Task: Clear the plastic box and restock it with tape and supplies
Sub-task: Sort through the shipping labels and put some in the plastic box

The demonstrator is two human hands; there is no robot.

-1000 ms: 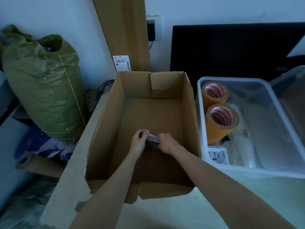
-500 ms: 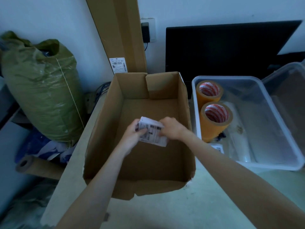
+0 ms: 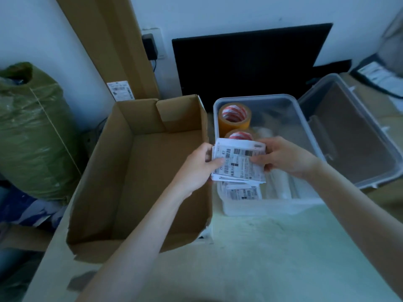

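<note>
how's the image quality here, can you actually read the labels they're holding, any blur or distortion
Head view: dim, bluish light; barcodes on the label stack show, but the small print is too soft to read. Left hand and right hand are slightly soft. Wide-angle lens bends the cardboard box and clear plastic box edges.

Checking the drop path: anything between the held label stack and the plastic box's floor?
Partly. The label stack, held by both the left hand and right hand, hangs over the plastic box, above a tape roll and another label pack.
</note>
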